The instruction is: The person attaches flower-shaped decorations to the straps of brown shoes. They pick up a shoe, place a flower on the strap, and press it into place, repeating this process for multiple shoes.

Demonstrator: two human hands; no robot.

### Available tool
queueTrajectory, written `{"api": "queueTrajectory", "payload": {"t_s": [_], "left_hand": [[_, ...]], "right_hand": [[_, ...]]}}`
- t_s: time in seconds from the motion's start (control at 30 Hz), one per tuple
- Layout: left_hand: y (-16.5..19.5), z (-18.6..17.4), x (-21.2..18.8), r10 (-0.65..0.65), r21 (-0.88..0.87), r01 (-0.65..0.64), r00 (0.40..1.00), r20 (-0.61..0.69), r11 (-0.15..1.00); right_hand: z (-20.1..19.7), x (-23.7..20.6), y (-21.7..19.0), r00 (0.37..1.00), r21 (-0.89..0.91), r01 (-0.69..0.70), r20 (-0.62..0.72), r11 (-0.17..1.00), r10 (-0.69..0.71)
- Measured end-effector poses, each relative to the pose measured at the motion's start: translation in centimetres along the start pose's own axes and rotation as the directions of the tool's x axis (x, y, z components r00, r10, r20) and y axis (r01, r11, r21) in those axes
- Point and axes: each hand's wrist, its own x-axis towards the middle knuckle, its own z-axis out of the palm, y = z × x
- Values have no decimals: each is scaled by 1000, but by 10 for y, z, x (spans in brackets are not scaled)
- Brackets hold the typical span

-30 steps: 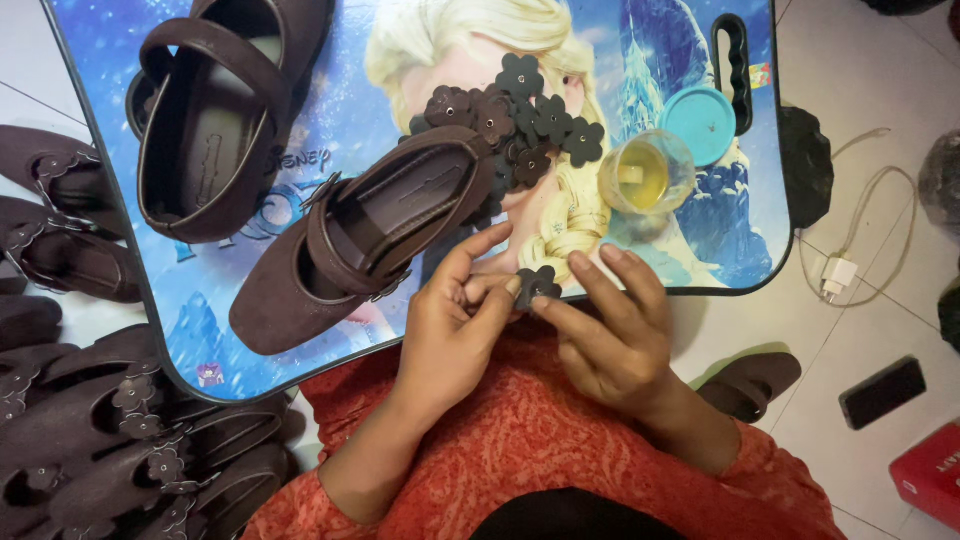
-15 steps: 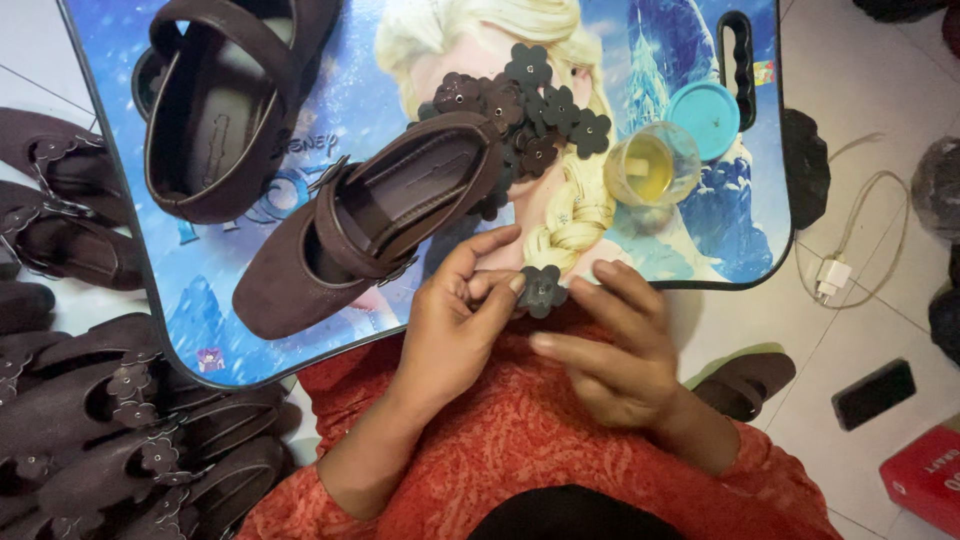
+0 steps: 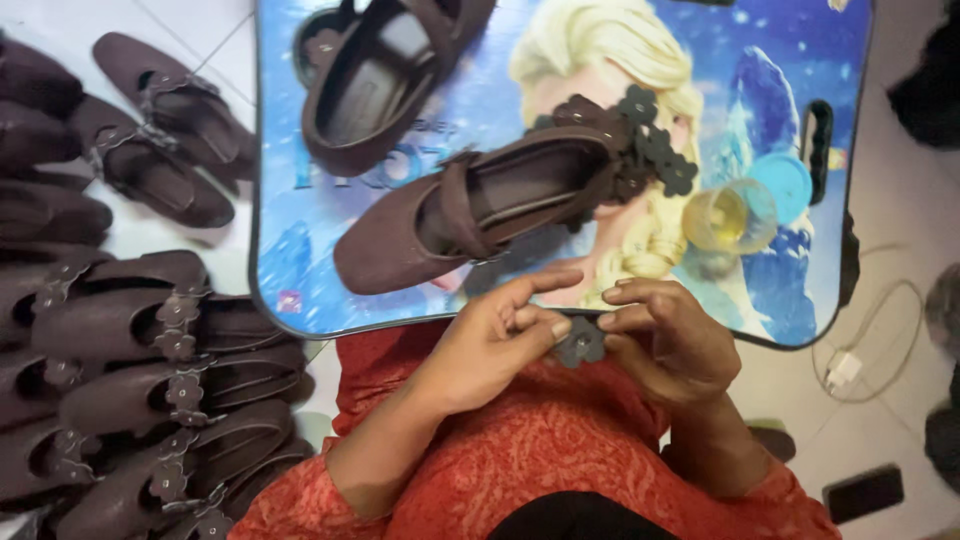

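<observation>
flower piece (image 3: 581, 344): a small dark flower shape, held just in front of the person's red top, right at the near edge of the tray.
left hand (image 3: 495, 345): its fingers (image 3: 548, 327) are closed on the left side of the flower piece, thumb and first finger pinching it.
right hand (image 3: 672, 335): its fingers are closed on the right side of the flower piece too.
which hand is nearer: both touch it; the piece sits between the two hands.
shoe (image 3: 480, 205): lies on the tray just past the hands, toe pointing left and toward the person, heel up to the right.
pile of flowers (image 3: 650, 150): at the shoe's heel end.
cup (image 3: 730, 215): clear with yellow stuff in it, right of the shoe.
tray (image 3: 300, 240): blue with a cartoon picture.
more shoes (image 3: 150, 390): on the floor to the left.
</observation>
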Motion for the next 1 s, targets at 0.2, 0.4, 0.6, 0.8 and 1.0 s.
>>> {"api": "queueTrajectory", "payload": {"t_s": [0.2, 0.4, 0.6, 0.8, 1.0], "left_hand": [[24, -25, -46, 231, 527, 6, 894, -383, 850], [41, -41, -39, 517, 538, -257, 748, -415, 803], [48, -55, -16, 408, 222, -345, 813, -416, 912], [41, -62, -10, 412, 66, -417, 840, -353, 907], [40, -63, -8, 415, 67, -417, 848, -329, 906]], "right_hand": [[5, 55, -13, 954, 218, -296, 109, 930, 278], [27, 115, -22, 869, 158, -430, 339, 889, 360], [47, 141, -10, 812, 77, -477, 421, 875, 405], [50, 143, -3, 805, 115, -490, 440, 864, 398], [52, 144, -2, 799, 32, -477, 433, 878, 418]]}}
